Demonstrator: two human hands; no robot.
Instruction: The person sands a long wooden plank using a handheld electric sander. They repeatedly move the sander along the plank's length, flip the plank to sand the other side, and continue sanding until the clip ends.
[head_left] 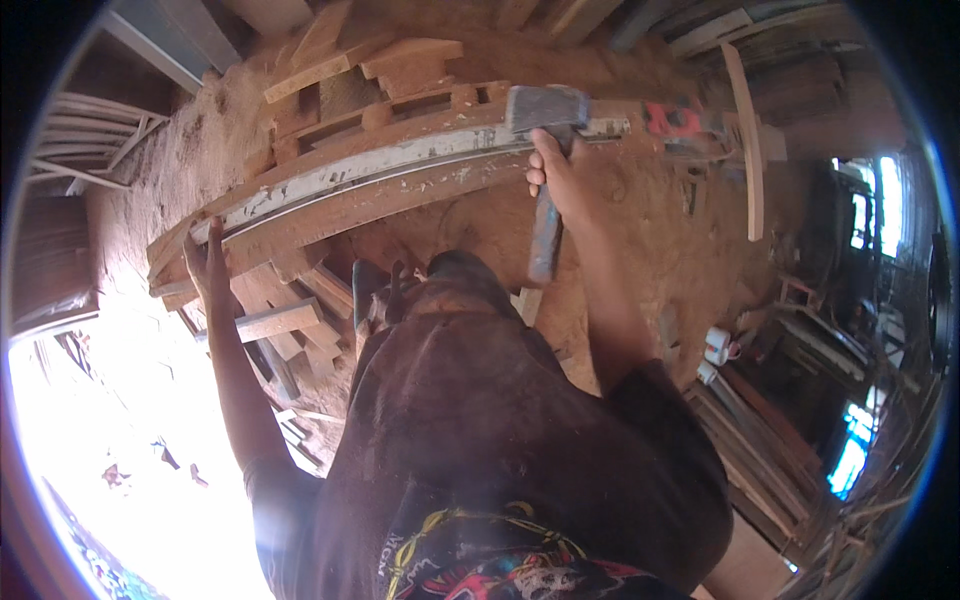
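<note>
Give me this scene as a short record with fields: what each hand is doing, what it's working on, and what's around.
Setting: workshop with sawdust-covered floor
Right hand: gripping the handle of a big hammer, head resting on the long plank
Left hand: pressed on the left end of the same plank
Plank: pale, chipped top, lying across stacked wood blocks
Nearby: loose offcuts below the plank, red tool to the right, thin curved strip
</note>
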